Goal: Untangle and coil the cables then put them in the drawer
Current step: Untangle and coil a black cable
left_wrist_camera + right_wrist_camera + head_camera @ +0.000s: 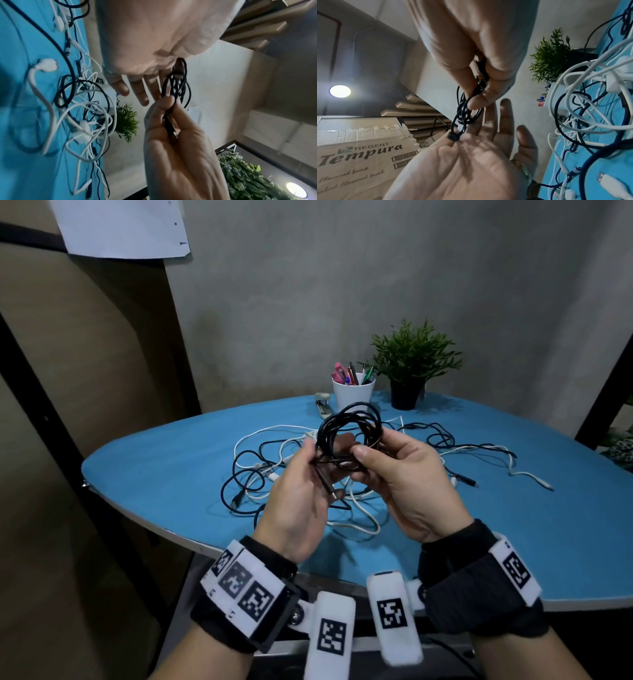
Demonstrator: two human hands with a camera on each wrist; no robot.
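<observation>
A black cable (346, 424), wound into a small coil, is held up over the blue table (164, 474) between both hands. My left hand (317, 455) pinches the coil's lower strands with thumb and fingers (169, 106), and one plug end lies along its palm. My right hand (363, 455) grips the coil's right side, thumb in front and fingers behind; its wrist view shows a plug tip (453, 136) pinched at the thumb. Below the hands a tangle of white and black cables (263, 470) (85, 121) (590, 94) lies spread on the table.
A white cup of pens (352, 395), a potted plant (411, 364) and a stapler (322, 404) stand at the table's far edge. Loose cable ends trail to the right (534, 479). A cardboard box (359, 155) stands off to the left.
</observation>
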